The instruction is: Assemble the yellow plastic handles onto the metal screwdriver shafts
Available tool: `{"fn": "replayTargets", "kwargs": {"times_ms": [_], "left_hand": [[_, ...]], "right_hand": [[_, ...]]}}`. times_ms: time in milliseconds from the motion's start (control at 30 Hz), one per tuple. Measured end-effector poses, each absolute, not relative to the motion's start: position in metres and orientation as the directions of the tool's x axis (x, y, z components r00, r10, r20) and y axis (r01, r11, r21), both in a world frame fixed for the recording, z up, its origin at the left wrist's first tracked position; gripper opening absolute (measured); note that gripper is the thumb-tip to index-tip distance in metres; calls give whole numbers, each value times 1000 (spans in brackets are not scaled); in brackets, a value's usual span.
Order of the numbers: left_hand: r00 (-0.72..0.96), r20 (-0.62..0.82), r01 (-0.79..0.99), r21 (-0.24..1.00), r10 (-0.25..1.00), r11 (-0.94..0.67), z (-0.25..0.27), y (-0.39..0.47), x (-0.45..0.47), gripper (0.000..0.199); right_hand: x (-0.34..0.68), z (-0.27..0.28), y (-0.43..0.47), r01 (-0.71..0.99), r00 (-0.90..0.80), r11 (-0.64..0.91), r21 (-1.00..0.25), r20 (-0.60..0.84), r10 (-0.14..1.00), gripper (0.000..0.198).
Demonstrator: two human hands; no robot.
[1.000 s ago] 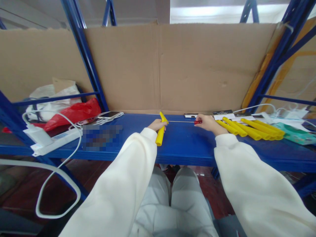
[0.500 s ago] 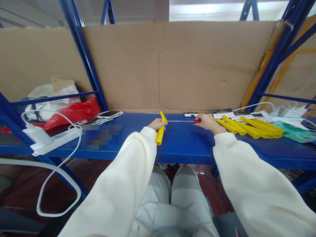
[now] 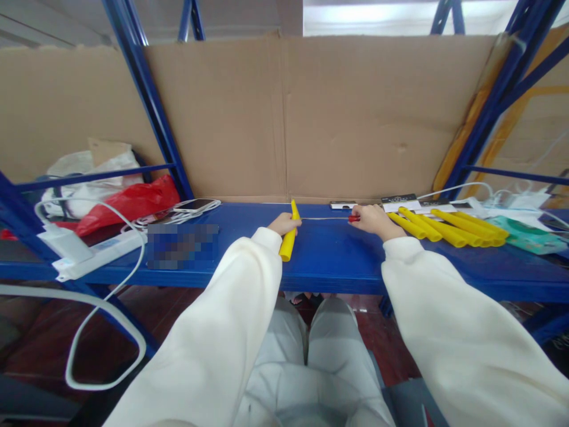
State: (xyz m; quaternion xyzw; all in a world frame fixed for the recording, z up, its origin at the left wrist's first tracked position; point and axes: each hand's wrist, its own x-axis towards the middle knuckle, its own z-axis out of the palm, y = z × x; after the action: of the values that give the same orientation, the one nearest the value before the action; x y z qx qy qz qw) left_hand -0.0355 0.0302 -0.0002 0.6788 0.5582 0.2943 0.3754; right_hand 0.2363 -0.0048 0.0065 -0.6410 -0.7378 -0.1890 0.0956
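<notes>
My left hand (image 3: pixel 284 224) is closed around a yellow tapered tube (image 3: pixel 288 244), held tilted with its wide open end toward me and its narrow end pointing at the back. A small red piece (image 3: pixel 354 218) sits in the fingertips of my right hand (image 3: pixel 372 221). From it a thin pale line (image 3: pixel 324 219), a rod or a cord, runs level across to the tube at my left fingers. Whether it enters the tube or only touches it I cannot tell. Several more yellow tubes (image 3: pixel 453 232) lie side by side just right of my right hand.
A blue shelf top (image 3: pixel 329 255) holds everything, backed by a cardboard panel (image 3: pixel 355 118). On the left are a white power strip (image 3: pixel 98 255), a phone (image 3: pixel 195 205), cables and a red bag (image 3: pixel 133 201). Small black-and-white boxes (image 3: pixel 398 203) and a green packet (image 3: pixel 531 234) lie right.
Both hands keep their grips and stay almost in place. The narrow end of the tube has swung slightly to the right, and the thin line looks a little less straight.
</notes>
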Motion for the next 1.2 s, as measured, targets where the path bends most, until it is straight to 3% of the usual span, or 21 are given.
{"fn": "replayTargets", "kwargs": {"times_ms": [267, 767, 1000, 1200], "left_hand": [[211, -24, 553, 827, 977, -99, 2, 28, -35, 23], [205, -17, 551, 829, 979, -101, 0, 30, -36, 18], [207, -27, 547, 832, 978, -93, 1, 28, -36, 25], [208, -27, 542, 835, 978, -93, 2, 27, -36, 26]], "right_hand": [[237, 4, -1, 986, -153, 122, 111, 350, 924, 23], [233, 10, -8, 981, -167, 120, 150, 365, 916, 12], [227, 10, -13, 985, -90, 25, 172, 380, 921, 24], [229, 8, -9, 988, -99, 55, 142, 326, 940, 31]]}}
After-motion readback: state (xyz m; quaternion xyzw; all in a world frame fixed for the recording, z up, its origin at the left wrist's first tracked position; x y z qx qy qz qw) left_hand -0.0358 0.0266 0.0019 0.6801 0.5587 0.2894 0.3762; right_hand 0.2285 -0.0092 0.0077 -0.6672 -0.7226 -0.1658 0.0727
